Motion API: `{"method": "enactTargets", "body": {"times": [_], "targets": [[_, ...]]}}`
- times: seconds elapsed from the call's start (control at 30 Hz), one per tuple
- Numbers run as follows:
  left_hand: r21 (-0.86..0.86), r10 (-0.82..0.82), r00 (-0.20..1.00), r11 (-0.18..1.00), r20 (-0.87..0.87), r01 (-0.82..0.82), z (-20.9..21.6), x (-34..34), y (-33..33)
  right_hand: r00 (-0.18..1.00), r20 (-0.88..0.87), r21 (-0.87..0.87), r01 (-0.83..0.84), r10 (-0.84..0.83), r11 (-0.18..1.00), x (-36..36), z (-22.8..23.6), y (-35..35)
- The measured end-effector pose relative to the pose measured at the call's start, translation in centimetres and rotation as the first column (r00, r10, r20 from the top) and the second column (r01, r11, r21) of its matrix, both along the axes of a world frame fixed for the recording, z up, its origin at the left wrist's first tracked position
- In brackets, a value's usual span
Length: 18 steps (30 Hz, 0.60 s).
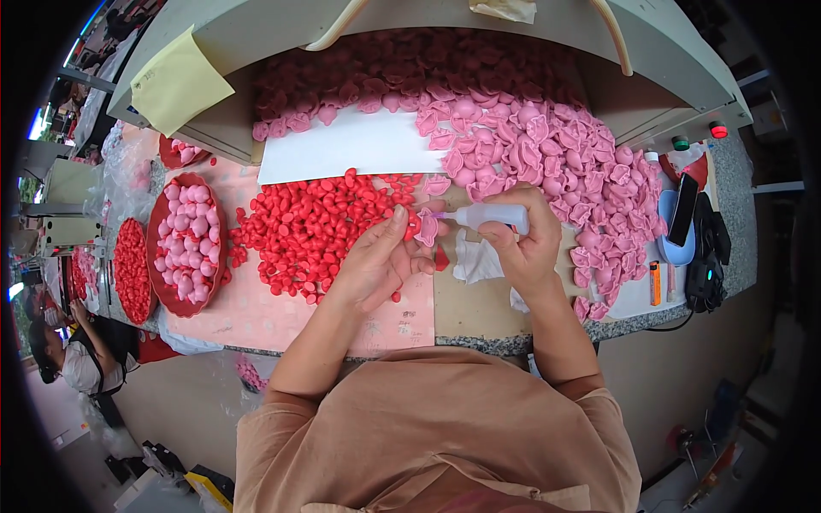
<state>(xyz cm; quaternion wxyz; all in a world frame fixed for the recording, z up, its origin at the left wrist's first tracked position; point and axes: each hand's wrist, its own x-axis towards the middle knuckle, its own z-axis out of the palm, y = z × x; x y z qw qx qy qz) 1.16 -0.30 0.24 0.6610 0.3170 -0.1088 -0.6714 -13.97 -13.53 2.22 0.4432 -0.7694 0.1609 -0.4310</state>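
My left hand (374, 263) pinches a small pink molded piece (427, 229) between its fingertips, over the front middle of the bench. A red bit shows beside that piece, partly hidden by the fingers. In my right hand (532, 248) lies a small white squeeze bottle (496, 215), tipped sideways. Its thin nozzle points left and reaches the pink piece; whether it touches cannot be made out. Just left of my left hand spreads a heap of small glossy red pieces (295, 235). Beyond my right hand lies a big pile of pink ruffled pieces (547, 154).
A red scalloped tray (225, 244) of pink-and-red pieces stands left, beside a tray of red pieces (131, 274). A grey machine housing (684, 77) arches over the back. A crumpled white tissue (477, 261), phone (682, 209) and orange lighter-like object (655, 283) lie right. Another person (81, 355) sits far left.
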Motion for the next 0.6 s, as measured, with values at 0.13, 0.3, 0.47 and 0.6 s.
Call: {"method": "enactTargets", "body": {"times": [0.13, 0.3, 0.47, 0.6], "targets": [[0.011, -0.003, 1.000, 1.000, 0.004, 0.003, 0.23, -0.10, -0.01, 1.000, 0.004, -0.005, 0.013, -0.013, 1.000, -0.02, -0.09, -0.03], [0.001, -0.007, 1.000, 1.000, -0.009, 0.007, 0.11, -0.07, -0.03, 1.000, -0.009, -0.021, 0.001, -0.001, 1.000, -0.04, 0.16, 0.06], [0.020, -0.006, 1.000, 1.000, 0.014, 0.005, 0.05, -0.12, -0.01, 1.000, -0.011, -0.057, 0.004, -0.004, 0.998, -0.02, -0.24, -0.25], [0.046, 0.013, 0.999, 0.999, 0.031, -0.015, -0.07, -0.12, 0.08, 1.000, -0.012, -0.060, 0.017, -0.018, 0.998, -0.04, -0.20, -0.17]]}}
